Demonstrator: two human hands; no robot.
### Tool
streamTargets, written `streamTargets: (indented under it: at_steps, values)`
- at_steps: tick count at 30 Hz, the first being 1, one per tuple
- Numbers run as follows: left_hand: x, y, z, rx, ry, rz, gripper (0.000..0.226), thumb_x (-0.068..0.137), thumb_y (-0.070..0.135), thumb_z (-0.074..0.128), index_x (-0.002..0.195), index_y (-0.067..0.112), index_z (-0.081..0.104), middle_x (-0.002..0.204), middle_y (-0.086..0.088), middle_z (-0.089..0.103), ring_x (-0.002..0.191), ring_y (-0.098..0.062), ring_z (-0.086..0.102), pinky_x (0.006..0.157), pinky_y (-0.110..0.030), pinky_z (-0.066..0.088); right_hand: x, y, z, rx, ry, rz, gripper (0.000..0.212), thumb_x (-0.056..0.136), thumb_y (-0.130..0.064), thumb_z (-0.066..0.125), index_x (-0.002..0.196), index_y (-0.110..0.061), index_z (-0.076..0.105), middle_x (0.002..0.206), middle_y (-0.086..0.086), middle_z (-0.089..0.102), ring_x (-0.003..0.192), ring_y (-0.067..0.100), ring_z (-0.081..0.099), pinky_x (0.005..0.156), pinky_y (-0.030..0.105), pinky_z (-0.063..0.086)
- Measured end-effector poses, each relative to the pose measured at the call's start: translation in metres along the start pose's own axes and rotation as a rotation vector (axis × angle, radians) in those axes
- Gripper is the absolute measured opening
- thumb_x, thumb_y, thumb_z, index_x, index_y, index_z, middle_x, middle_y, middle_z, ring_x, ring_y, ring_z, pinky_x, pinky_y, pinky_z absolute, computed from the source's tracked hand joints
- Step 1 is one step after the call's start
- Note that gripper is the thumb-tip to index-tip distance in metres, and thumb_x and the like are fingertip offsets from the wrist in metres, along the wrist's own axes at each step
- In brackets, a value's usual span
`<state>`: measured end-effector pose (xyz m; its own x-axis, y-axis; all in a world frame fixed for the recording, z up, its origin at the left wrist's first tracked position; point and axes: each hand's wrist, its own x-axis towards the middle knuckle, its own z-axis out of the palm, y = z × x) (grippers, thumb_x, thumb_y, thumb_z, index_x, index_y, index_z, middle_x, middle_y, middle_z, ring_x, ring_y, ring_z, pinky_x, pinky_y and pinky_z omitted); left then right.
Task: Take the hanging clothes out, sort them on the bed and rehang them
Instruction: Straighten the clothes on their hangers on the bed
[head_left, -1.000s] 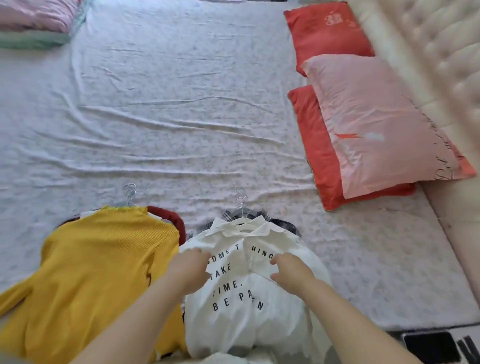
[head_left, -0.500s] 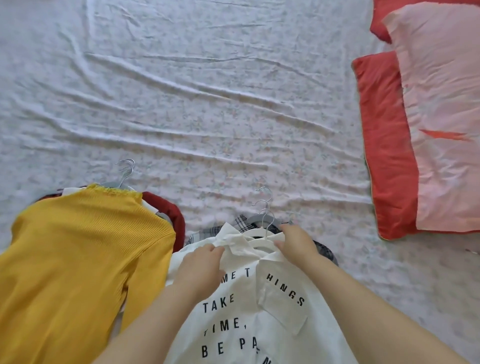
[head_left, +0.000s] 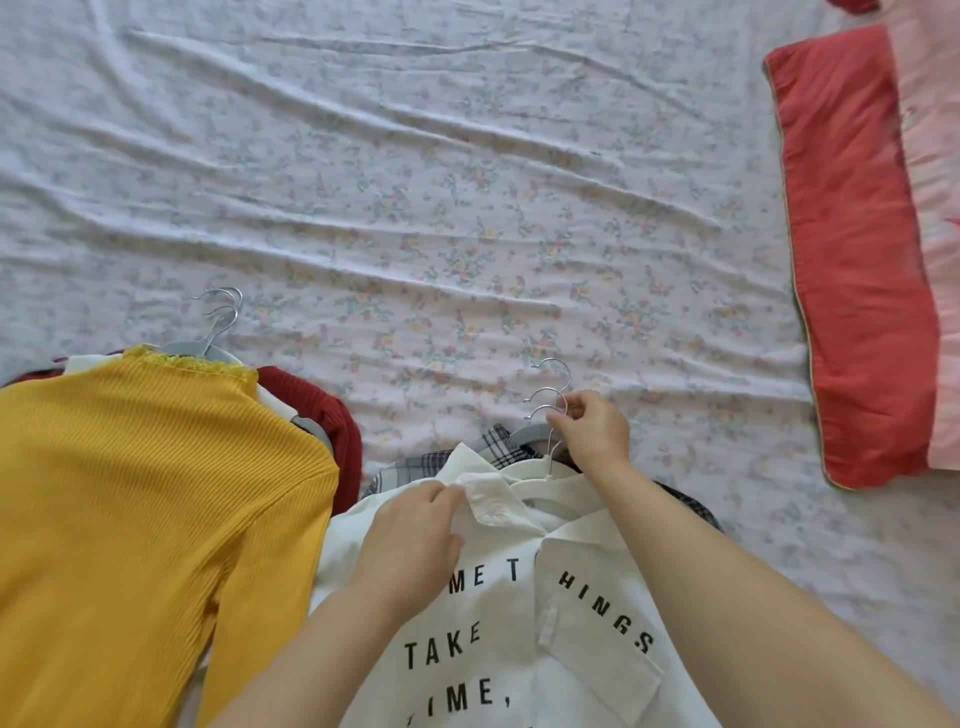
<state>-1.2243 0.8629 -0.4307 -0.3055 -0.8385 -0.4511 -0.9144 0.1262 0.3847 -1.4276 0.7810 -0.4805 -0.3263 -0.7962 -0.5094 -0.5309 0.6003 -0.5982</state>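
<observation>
- White shirt (head_left: 519, 649), lettered, on floral bedsheet (head_left: 467, 208); lower part cut off by frame.
- Left hand (head_left: 415, 535) pinches its collar (head_left: 493, 499); right hand (head_left: 592, 436) pinches hanger hook (head_left: 545, 391).
- Plaid garment (head_left: 436, 462) mostly hidden beneath.
- Red pillow (head_left: 852, 260) at right edge.

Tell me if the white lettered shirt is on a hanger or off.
On: a white hanger shows inside the shirt's collar; right hand pinches its hook.

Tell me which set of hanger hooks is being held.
The hooks above the white shirt: the right hand pinches them. The other hooks, beyond the yellow sweater, lie untouched.
</observation>
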Motion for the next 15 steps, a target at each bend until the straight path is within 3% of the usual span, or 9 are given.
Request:
streamTargets:
  at_steps: [2, 5, 11, 15]
  values:
    - [0.002, 0.001, -0.002, -0.016, 0.026, 0.014, 0.036, 0.088, 0.027, 0.05, 0.124, 0.023, 0.047, 0.119, 0.007, 0.05, 0.111, -0.014, 0.045, 0.09, -0.027, 0.038, 0.003, -0.007, -0.007, 0.091, 0.035, 0.013, 0.008, 0.08, -0.016, 0.07, 0.079, -0.016, 0.062, 0.076, 0.002, 0.062, 0.073, 0.019, 0.058, 0.072, 0.032, 0.048]
    - [0.009, 0.003, -0.008, -0.04, 0.092, 0.024, 0.037, 0.087, 0.023, 0.052, 0.124, 0.02, 0.049, 0.122, 0.005, 0.051, 0.114, -0.016, 0.045, 0.092, -0.028, 0.037, 0.017, -0.029, -0.021, 0.082, 0.055, -0.034, 0.014, 0.08, -0.016, 0.069, 0.068, -0.018, 0.061, 0.064, 0.001, 0.063, 0.068, 0.019, 0.06, 0.07, 0.031, 0.049]
    - [0.032, 0.0, -0.009, -0.048, 0.153, -0.003, 0.044, 0.088, 0.023, 0.051, 0.132, 0.02, 0.045, 0.127, 0.005, 0.049, 0.115, -0.014, 0.045, 0.091, -0.025, 0.034, 0.033, -0.028, -0.01, 0.047, 0.037, 0.014, 0.008, 0.079, -0.022, 0.071, 0.076, -0.017, 0.066, 0.076, 0.002, 0.065, 0.076, 0.02, 0.061, 0.069, 0.028, 0.044]
    - [0.036, -0.011, -0.001, -0.045, 0.114, -0.033, 0.04, 0.088, 0.023, 0.051, 0.127, 0.019, 0.047, 0.126, 0.003, 0.049, 0.115, -0.016, 0.045, 0.092, -0.029, 0.037, 0.034, -0.018, 0.001, 0.186, 0.046, 0.085, 0.013, 0.077, -0.017, 0.072, 0.088, -0.014, 0.064, 0.091, 0.01, 0.066, 0.086, 0.029, 0.064, 0.079, 0.037, 0.049]
